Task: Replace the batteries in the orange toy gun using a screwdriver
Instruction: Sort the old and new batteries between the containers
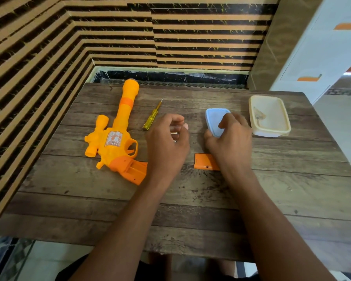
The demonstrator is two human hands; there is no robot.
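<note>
Cover (203, 161) lay off the toy gun (111, 142), screwdriver (150, 118) idle; right hand (231, 142) gripped a blue box (213, 118), left hand (168, 142) curled, contents unclear; refitting remained.

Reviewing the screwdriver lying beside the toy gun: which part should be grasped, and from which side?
Pinch the yellow handle of the screwdriver from above, fingers across its sides. It lies flat on the table, handle end toward the person, thin tip pointing away; the left hand is nearest.

At the left lies the toy gun (114, 138). The left hand (167, 142) holds a small white thing (174, 133); the right hand (230, 138) holds a blue lid (214, 120).
</note>
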